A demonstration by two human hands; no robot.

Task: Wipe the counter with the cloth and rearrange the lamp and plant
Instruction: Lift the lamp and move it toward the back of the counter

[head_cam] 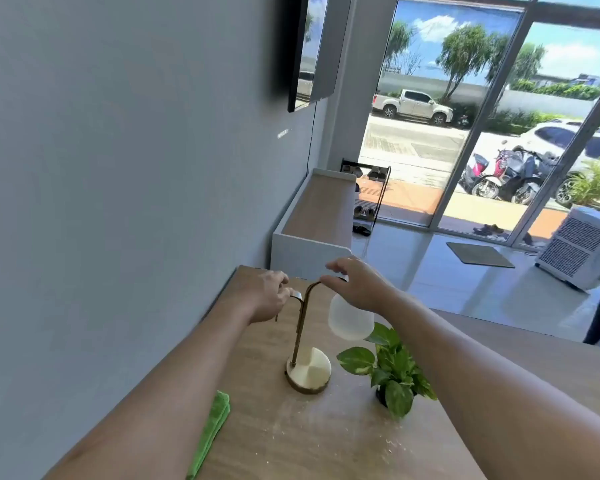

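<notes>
Lamp (307, 341), brass stem on round brass base, frosted white globe shade, stands on my wood-grain counter (326, 441) between folded green terry cloth (210, 431) and leafy variegated plant (394, 370); left hand (265, 296) fingers curl around its rear arm, right hand (355, 284) pinches the curved neck; no legible writing.

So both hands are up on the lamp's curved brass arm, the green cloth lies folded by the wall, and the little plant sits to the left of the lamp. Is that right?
Not quite. The head view shows the plant to the right of the lamp, not the left. The rest holds: the left hand and right hand are up on the lamp's curved brass arm, and the green cloth lies folded by the wall.
</notes>
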